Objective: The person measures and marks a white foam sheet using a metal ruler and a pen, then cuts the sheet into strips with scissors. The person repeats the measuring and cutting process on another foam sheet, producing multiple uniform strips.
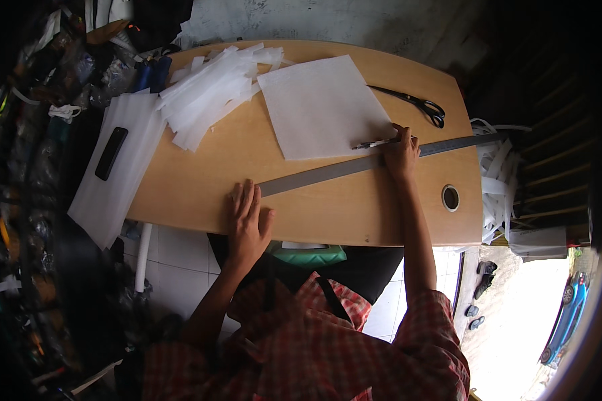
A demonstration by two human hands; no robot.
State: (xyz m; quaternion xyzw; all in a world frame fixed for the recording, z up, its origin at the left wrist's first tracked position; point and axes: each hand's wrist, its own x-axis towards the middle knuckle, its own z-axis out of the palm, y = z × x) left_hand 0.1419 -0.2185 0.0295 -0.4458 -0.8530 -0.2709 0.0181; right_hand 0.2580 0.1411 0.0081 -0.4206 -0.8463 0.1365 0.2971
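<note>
A long grey metal ruler (328, 175) lies slantwise across the wooden table, its right end reaching past the edge. At its left end rests my left hand (249, 220), fingers stretched out flat on the tabletop and touching or nearly touching the ruler. Over the ruler, my right hand (403, 157) is closed on a slim pen-like tool (373, 143) that points left; whether it is a pen or a cutter I cannot tell. Under that tool's tip, just beyond the ruler, lies a white foam sheet (324, 107). Black-handled scissors (418, 103) lie to its right.
White foam strips (204, 93) are heaped at the table's far left. A dark phone (112, 154) sits on stacked foam sheets (130, 177) overhanging the left edge. More strips (498, 177) hang beyond the right edge, near a round hole (450, 198). Below the near edge is a green object (308, 254).
</note>
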